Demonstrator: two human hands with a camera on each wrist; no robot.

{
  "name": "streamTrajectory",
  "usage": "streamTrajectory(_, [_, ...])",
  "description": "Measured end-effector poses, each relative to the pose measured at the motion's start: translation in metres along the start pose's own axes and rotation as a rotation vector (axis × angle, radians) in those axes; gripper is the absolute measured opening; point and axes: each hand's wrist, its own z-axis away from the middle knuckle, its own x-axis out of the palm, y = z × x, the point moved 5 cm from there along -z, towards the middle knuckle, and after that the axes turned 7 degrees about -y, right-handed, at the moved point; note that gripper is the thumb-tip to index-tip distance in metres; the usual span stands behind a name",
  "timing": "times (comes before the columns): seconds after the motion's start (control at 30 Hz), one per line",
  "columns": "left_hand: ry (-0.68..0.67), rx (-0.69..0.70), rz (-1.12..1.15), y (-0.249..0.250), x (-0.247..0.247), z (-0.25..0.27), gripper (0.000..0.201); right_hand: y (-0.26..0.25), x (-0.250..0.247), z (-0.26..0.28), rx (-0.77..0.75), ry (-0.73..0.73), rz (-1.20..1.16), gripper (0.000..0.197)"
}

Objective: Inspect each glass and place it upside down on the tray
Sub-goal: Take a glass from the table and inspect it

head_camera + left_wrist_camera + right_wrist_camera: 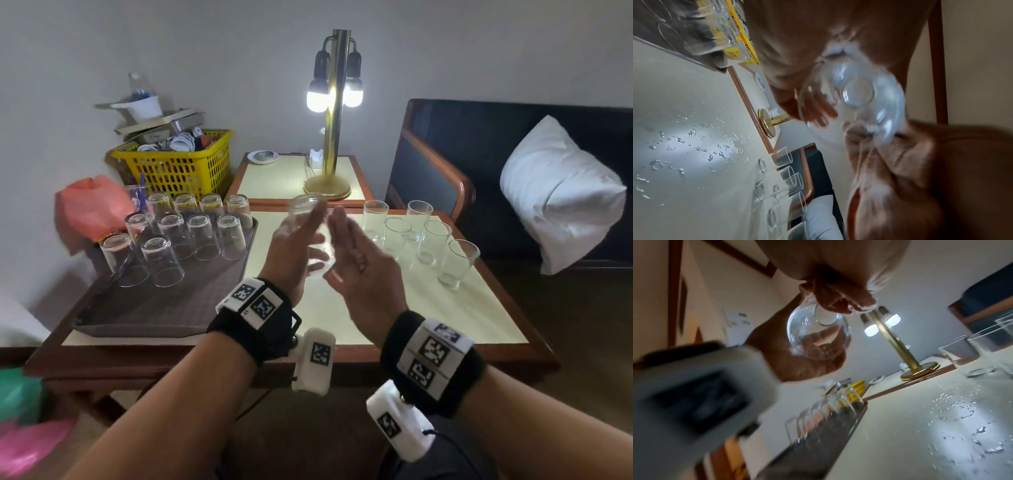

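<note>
From the head view, you held one glass (310,233) in mid-air between both palms, above the middle of the table (479,308); it was blurred and seemed to be mid-turn, its base pointing away toward the lamp (334,113). Your left hand (291,250) cupped it from the left with the fingers laid along its wall; your right hand (359,260) stood against its right side with fingers straight, pressing rather than wrapping. The tray (164,315) lay at the left, bearing inverted glasses in its far half, the near half bare; five upright glasses (424,236) waited at the right.

From the left wrist view, the glass (857,95) showed end-on and smeared by motion; the left fingers (813,112) lay behind it and the right hand (910,162) met it from the other side; water drops (694,149) dotted the table.

From the right wrist view, the left hand (797,356) curled around the glass (818,335) while the right fingertips (842,303) sat at its narrow end.

To do this step well, I judge you should have kept it turning slowly against the lamp's light; the glass was likely wet and slippery, so take a firm wrap with the left hand before letting the right go, then carry it rim-down to the tray's bare near part, clear of its neighbours.
</note>
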Motion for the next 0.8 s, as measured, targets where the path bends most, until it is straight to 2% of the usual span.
streamTrajectory(0.03, [0.012, -0.022, 0.029, -0.001, 0.0, 0.001, 0.056, 0.002, 0.002, 0.001, -0.003, -0.014, 0.018, 0.058])
streamTrajectory(0.1, [-0.079, -0.105, 0.034, -0.009, 0.008, 0.004, 0.046, 0.004, -0.009, -0.008, -0.004, 0.078, 0.078, 0.056])
streamTrajectory(0.17, [-0.138, -0.097, -0.044, -0.014, 0.011, 0.005, 0.051, 0.003, -0.019, -0.015, 0.014, 0.166, 0.055, 0.056])
streamTrajectory(0.23, [-0.041, -0.031, -0.042, -0.011, 0.003, 0.005, 0.064, 0.006, -0.011, -0.005, -0.007, 0.099, 0.048, 0.057])
streamTrajectory(0.3, [0.012, -0.057, 0.028, -0.011, 0.0, 0.006, 0.055, 0.013, 0.001, 0.005, -0.013, 0.012, 0.078, 0.056])
streamTrajectory(0.37, [-0.076, -0.151, 0.071, -0.016, 0.008, 0.01, 0.044, 0.015, -0.006, -0.002, 0.015, 0.081, 0.082, 0.055])
streamTrajectory(0.43, [-0.133, -0.136, -0.002, -0.02, 0.014, 0.01, 0.049, 0.013, -0.018, -0.012, 0.039, 0.168, 0.028, 0.055])
streamTrajectory(0.5, [-0.057, -0.049, -0.02, -0.015, 0.01, 0.008, 0.059, 0.01, -0.014, -0.007, 0.007, 0.111, 0.048, 0.055])
streamTrajectory(0.57, [0.019, -0.019, 0.011, -0.013, 0.005, 0.006, 0.054, 0.014, -0.004, 0.002, 0.001, -0.002, 0.069, 0.055])
streamTrajectory(0.63, [-0.029, -0.104, 0.082, -0.017, 0.01, 0.008, 0.043, 0.017, -0.011, -0.004, 0.018, 0.036, 0.092, 0.053])
streamTrajectory(0.7, [-0.1, -0.123, 0.034, -0.022, 0.016, 0.009, 0.045, 0.019, -0.022, -0.012, 0.038, 0.111, 0.054, 0.056])
streamTrajectory(0.73, [-0.079, -0.099, 0.017, -0.021, 0.016, 0.01, 0.052, 0.018, -0.023, -0.011, 0.032, 0.11, 0.044, 0.061])
streamTrajectory(0.8, [0.041, -0.053, 0.056, -0.019, 0.008, 0.008, 0.06, 0.02, -0.014, 0.0, 0.012, 0.02, 0.078, 0.066])
